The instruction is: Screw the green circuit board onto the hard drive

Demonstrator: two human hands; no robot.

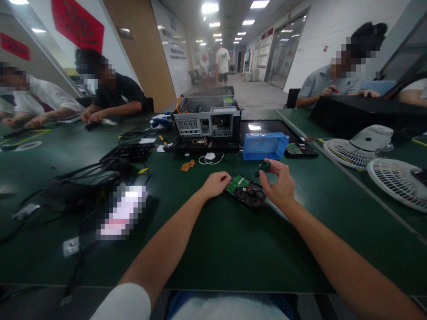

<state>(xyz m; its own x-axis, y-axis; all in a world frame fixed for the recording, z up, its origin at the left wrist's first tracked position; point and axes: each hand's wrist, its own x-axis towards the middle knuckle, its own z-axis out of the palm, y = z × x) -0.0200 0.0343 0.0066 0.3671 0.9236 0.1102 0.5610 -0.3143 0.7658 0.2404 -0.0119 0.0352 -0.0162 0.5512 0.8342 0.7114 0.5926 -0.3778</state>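
Note:
A hard drive (248, 193) lies at a slant on the green table, its green circuit board at the left end and its dark metal body at the right. My left hand (216, 184) grips that left end, with its fingers closed. Above the drive's right end, my right hand (280, 184) pinches a small dark green object (262, 169) between thumb and fingers; its exact kind is unclear. Just beyond it stands a blue plastic tray (265, 146), tipped on its side. A second drive with a green board (301, 150) rests to the right of the tray.
An opened computer case (207, 120) stands at the back middle, by a dark flat panel (270, 129). Cables and a black bag-like bundle (90, 178) lie left, beside a blurred bright screen (123, 213). White fans (360, 146) are on the right. Several people sit around the table.

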